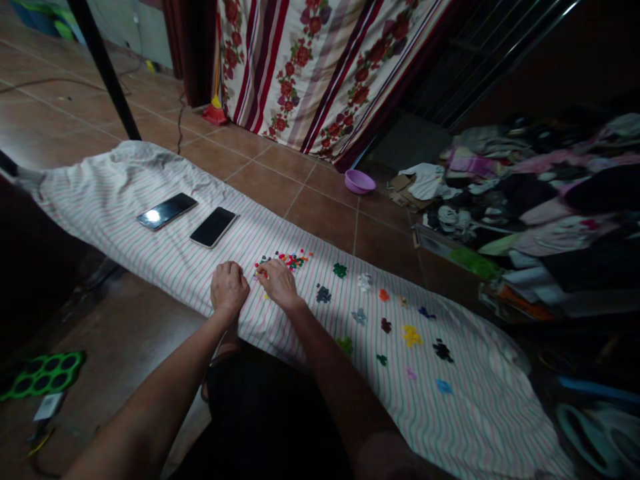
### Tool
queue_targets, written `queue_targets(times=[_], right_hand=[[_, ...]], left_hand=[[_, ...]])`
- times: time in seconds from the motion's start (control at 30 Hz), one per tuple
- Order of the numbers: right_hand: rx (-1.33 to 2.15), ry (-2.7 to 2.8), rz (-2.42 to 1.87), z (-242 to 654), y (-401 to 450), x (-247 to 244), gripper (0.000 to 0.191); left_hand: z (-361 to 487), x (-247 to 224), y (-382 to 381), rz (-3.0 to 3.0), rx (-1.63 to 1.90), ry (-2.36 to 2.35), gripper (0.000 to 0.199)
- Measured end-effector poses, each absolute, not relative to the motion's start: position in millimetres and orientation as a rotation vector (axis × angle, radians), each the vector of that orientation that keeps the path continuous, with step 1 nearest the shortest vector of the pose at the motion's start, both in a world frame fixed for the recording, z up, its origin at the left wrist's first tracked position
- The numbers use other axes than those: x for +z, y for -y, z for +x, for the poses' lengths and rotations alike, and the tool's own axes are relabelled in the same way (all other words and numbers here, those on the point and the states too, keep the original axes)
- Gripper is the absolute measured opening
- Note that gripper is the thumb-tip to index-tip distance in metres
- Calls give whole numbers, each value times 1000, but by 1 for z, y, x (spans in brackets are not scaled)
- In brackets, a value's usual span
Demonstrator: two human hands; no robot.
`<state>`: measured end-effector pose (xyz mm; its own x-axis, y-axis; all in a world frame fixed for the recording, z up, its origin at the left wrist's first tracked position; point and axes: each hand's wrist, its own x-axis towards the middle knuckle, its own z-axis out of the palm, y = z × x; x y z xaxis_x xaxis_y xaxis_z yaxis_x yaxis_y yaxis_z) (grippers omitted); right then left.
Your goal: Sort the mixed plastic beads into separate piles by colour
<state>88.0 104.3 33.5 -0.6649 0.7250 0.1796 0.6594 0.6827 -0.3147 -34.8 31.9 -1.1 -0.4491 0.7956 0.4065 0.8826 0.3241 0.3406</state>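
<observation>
My left hand rests as a closed fist on the striped cloth; whatever it may hold is hidden. Just to its right, my right hand has its fingertips pinched together at the near left side of a mixed heap of small coloured pieces. What sits between those fingertips is too small to name. Sorted by colour, little piles spread to the right, among them dark green, white, dark grey, yellow, black and light blue pieces.
Two phones, one shining and one dark, lie left of my hands. Beyond the cloth are a purple basin, a red broom and a floral curtain. Heaped clothes fill the right side.
</observation>
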Motion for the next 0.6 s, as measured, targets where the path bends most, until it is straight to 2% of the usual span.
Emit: queue_targets(times=[0.33, 0.6], right_hand=[[338, 2444, -1221, 87, -114, 25, 19], [331, 2662, -1147, 87, -103, 27, 19]], left_hand=[[-35, 0, -32, -1562, -813, 2432, 10], [-34, 0, -31, -1548, -790, 2430, 11]])
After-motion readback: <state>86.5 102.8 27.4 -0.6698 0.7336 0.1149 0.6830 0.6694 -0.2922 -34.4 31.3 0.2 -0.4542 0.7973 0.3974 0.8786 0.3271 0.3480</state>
